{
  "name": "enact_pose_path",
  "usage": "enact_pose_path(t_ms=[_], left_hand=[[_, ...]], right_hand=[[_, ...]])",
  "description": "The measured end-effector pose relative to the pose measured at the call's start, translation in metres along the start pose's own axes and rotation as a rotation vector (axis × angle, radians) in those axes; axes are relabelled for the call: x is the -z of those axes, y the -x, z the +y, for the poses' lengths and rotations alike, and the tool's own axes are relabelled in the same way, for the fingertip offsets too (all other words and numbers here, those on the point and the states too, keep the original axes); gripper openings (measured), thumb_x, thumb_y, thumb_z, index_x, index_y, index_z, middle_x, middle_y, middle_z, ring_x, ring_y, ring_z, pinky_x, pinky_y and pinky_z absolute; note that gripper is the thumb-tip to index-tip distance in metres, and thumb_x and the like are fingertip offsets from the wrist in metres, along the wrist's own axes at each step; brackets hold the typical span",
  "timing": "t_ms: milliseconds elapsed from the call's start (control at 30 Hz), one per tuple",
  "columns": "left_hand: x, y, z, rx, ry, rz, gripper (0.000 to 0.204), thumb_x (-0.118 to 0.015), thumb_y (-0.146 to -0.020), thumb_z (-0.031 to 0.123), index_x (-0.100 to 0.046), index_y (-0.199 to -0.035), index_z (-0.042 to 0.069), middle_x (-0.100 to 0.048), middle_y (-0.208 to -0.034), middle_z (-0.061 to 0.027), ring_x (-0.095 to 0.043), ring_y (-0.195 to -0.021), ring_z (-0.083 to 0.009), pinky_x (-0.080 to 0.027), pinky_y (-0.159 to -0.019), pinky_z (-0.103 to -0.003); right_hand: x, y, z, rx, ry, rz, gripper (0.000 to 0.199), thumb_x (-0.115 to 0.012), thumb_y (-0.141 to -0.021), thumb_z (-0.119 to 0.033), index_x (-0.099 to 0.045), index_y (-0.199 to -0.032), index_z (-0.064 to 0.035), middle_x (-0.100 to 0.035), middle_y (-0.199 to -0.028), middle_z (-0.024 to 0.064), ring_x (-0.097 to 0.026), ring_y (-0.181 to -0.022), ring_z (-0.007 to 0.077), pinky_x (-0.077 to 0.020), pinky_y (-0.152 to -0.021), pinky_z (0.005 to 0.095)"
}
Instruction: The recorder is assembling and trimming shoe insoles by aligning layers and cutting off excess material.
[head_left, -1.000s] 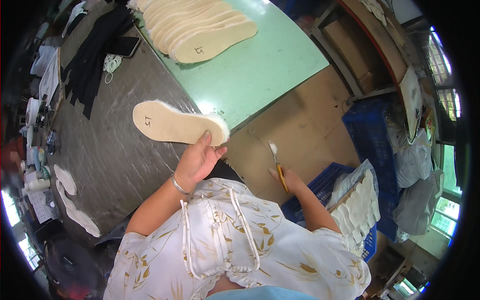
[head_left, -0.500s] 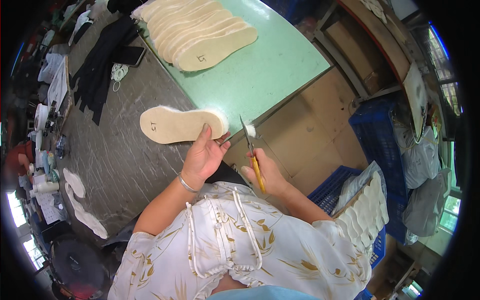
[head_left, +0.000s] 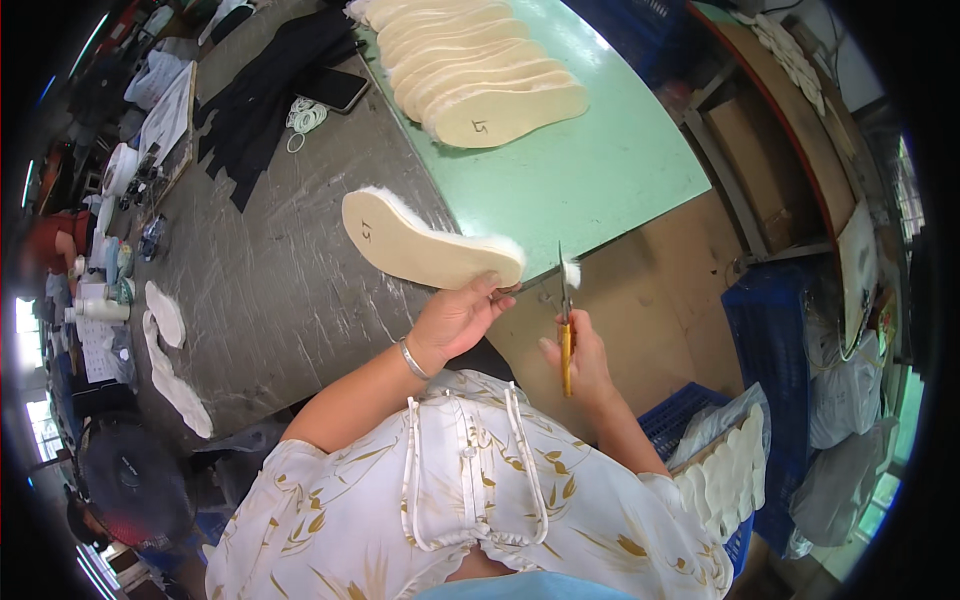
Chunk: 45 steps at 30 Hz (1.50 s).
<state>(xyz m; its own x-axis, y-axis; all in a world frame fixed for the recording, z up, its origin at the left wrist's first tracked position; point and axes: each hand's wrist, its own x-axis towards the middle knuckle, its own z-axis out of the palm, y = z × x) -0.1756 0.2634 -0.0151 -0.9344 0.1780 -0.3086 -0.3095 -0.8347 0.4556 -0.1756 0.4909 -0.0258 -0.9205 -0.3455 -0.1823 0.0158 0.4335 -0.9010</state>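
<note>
A beige insole (head_left: 415,240) with a white fleecy edge is pinched at its right end by my left hand (head_left: 464,318). Its far end reaches out over the dark tabletop, and a handwritten mark shows on it. My right hand (head_left: 582,355) is closed on scissors (head_left: 567,345) with yellow handles. Their blades point away from me, to the right of the insole and apart from it. A small white tuft of fleece (head_left: 572,273) is beside the blades. Beyond, a row of overlapping insoles (head_left: 510,105) lies on the green board (head_left: 630,150).
On the dark table (head_left: 290,240) are black cloth (head_left: 265,90), a phone (head_left: 335,87), white bands (head_left: 306,116) and white fleecy pieces (head_left: 168,350). A blue crate (head_left: 690,415) with more insoles (head_left: 725,475) stands at right. A fan (head_left: 135,480) is at lower left; another person (head_left: 62,245) is far left.
In the picture, table, hands and insole have shifted right. The insole has tilted, so more of its fleecy far edge shows. The scissors now point more straight ahead.
</note>
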Motion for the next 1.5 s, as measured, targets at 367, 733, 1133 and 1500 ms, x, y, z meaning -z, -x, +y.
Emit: enact_pose_path(t_ms=[367, 733, 1133, 1500], left_hand=[[0.004, 0.002, -0.005, 0.020, 0.007, -0.022, 0.029, -0.066, -0.090, 0.014, -0.060, -0.118, 0.008, -0.065, -0.112, -0.0048, -0.059, -0.105, -0.0190, -0.045, -0.091, -0.034], [-0.015, 0.028, 0.004, 0.227, -0.150, 0.187, 0.037, -0.054, -0.099, 0.032, -0.055, -0.121, 0.002, -0.062, -0.117, -0.0149, -0.063, -0.105, -0.0284, -0.052, -0.090, -0.038], [-0.076, 0.005, 0.046, -0.796, -1.785, -0.042, 0.036, -0.077, -0.077, 0.020, -0.066, -0.106, 0.002, -0.066, -0.099, -0.0074, -0.062, -0.091, -0.0221, -0.050, -0.075, -0.036], [-0.100, -0.094, 0.029, -0.366, -1.854, -0.238, 0.018, -0.067, -0.085, 0.018, -0.070, -0.089, 0.001, -0.070, -0.077, -0.0133, -0.064, -0.066, -0.0266, -0.050, -0.065, -0.033]], right_hand=[[0.007, -0.013, -0.013, -0.075, -0.360, -0.046, 0.031, -0.064, -0.086, -0.019, -0.049, -0.108, -0.0027, -0.050, -0.076, 0.0003, -0.046, -0.062, 0.0080, -0.0392, -0.056, 0.0230], [0.007, -0.034, -0.009, 0.054, -0.662, -0.090, 0.037, -0.059, -0.093, -0.035, -0.050, -0.107, -0.0024, -0.051, -0.077, 0.0047, -0.051, -0.061, 0.0139, -0.0455, -0.060, 0.0289], [0.023, -0.023, -0.012, 0.104, 0.468, 0.214, 0.066, -0.082, -0.068, -0.040, -0.054, -0.114, -0.0023, -0.063, -0.097, 0.0092, -0.063, -0.083, 0.0235, -0.0520, -0.068, 0.0364], [0.055, 0.010, 0.000, 0.137, 0.605, 0.239, 0.063, -0.080, -0.069, -0.038, -0.056, -0.116, -0.0039, -0.063, -0.096, 0.0072, -0.061, -0.080, 0.0224, -0.0509, -0.071, 0.0345]])
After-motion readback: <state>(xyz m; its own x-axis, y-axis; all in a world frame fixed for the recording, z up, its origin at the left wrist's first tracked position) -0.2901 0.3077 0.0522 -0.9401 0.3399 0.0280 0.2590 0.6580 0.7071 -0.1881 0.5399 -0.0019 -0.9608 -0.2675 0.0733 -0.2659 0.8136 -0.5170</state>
